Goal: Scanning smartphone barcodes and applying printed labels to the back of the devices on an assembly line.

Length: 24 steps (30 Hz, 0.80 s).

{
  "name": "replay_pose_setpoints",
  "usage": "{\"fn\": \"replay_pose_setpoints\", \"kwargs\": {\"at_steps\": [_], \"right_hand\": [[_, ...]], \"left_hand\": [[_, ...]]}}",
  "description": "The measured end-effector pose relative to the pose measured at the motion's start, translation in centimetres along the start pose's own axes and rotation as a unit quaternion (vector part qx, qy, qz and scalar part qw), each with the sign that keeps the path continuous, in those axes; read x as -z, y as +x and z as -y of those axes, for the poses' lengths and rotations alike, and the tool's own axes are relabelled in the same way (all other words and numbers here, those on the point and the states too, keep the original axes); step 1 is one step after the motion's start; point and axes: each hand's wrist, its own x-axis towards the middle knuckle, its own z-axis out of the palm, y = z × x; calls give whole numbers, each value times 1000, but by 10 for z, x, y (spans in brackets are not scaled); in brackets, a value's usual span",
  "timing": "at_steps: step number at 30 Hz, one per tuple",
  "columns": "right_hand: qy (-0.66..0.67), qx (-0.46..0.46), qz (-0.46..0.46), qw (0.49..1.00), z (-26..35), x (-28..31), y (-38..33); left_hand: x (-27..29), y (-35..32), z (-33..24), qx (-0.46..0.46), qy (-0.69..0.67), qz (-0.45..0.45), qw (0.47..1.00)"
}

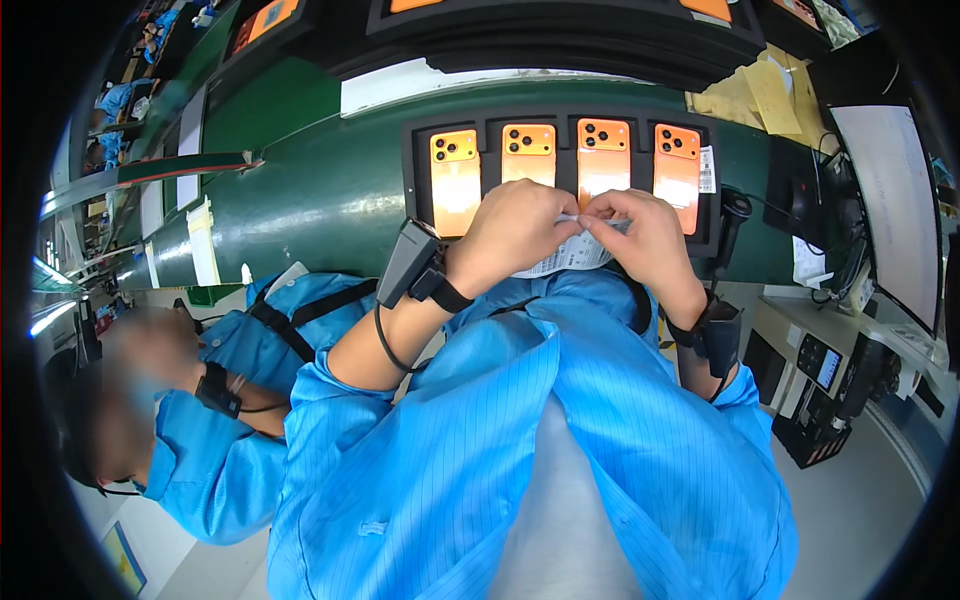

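My left hand [515, 228] and my right hand [648, 238] meet above the near edge of a black tray [412, 178]. Thumbs and forefingers of both are pinched together at the upper edge of a white printed label sheet [562, 262], which hangs below them close to my body. Whatever small piece may lie between the fingertips is hard to make out. Beyond the hands, several orange phones lie back up in the tray's slots: a left one [455, 185], two middle ones [528, 158] [604, 160], and a right one [677, 178]. My left hand partly covers one of them.
The tray rests on a green table [310, 200]. Stacked black trays [560, 45] with more orange phones stand at the back. A monitor [885, 190] and a black handheld scanner [733, 215] are on the right. At the left sits a co-worker in blue [225, 440].
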Motion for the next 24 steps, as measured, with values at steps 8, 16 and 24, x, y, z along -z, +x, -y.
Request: {"fn": "replay_pose_setpoints", "kwargs": {"at_steps": [8, 16, 24], "right_hand": [[174, -20, 7, 984, -42, -10, 4], [297, -151, -304, 893, -161, 38, -19], [404, -200, -266, 852, -162, 64, -24]], "left_hand": [[-8, 6, -6, -3, 28, -51, 998], [-2, 49, 16, 63, -89, -61, 992], [-70, 110, 16, -110, 119, 204, 965]]}}
